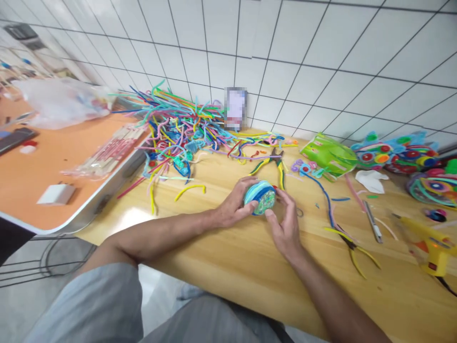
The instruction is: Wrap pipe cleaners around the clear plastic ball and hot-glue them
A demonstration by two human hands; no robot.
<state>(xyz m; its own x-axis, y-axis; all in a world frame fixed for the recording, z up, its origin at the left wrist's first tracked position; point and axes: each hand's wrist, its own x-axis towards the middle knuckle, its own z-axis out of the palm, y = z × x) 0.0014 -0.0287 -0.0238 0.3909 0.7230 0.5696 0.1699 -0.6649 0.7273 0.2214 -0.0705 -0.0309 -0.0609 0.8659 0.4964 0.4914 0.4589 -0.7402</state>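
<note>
A round coil of blue and turquoise pipe cleaners [260,196], with a speckled green-and-white face, is held just over the wooden table. My left hand [237,202] grips its left side, thumb across the front edge. On the right side, my right hand [285,226] curves its fingers and thumb around the edge; a tiny red bit shows by its fingertips. Just behind the coil lie yellow-and-green handled pliers [270,164], jaws pointing to the wall. A small dark ring [300,212] rests on the table beside my right hand.
A large heap of pipe cleaners [185,128] fills the back left, with a phone [235,108] against the wall. Rightward lie a green packet [328,156], finished colourful pieces [378,157], more pliers [352,247], a craft knife [373,223] and a yellow glue gun [428,243]. An orange-topped table [82,152] adjoins leftward.
</note>
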